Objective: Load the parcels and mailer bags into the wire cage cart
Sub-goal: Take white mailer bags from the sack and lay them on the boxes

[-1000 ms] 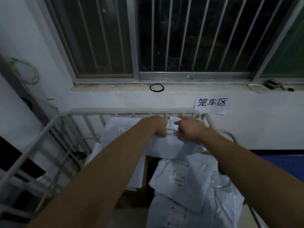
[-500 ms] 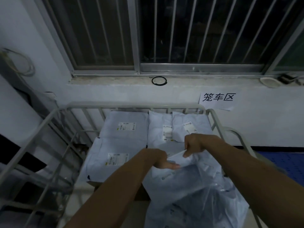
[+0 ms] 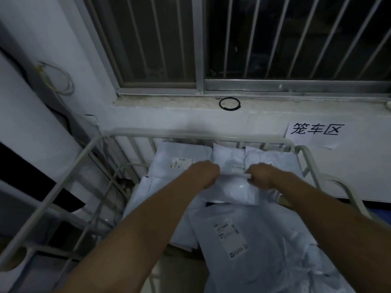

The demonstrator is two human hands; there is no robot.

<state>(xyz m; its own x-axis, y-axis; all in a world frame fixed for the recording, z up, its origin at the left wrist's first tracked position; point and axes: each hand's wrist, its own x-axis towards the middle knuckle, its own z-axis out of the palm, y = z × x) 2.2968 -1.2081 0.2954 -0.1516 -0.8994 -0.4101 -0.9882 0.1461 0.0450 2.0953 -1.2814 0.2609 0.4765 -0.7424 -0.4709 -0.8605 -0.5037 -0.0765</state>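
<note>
The white wire cage cart [image 3: 198,135] stands under the window and holds several white mailer bags with labels. Both my arms reach into it. My left hand [image 3: 206,173] and my right hand [image 3: 261,176] each grip the top edge of one white mailer bag [image 3: 234,191], holding it stretched between them above the middle of the cart. Behind it, more mailer bags [image 3: 182,159] lie along the cart's back rail. A large labelled mailer bag [image 3: 243,240] lies nearer to me, below the held one.
A paper sign [image 3: 315,134] is stuck to the white wall right of the cart. A black ring [image 3: 229,103] lies on the window sill beneath the barred window. The cart's left side rails [image 3: 69,187] stand close to a dark shelf on the left.
Both hands moved forward and up from the near pile, carrying a mailer bag toward the cart's back. The view tilted slightly down and closer.
</note>
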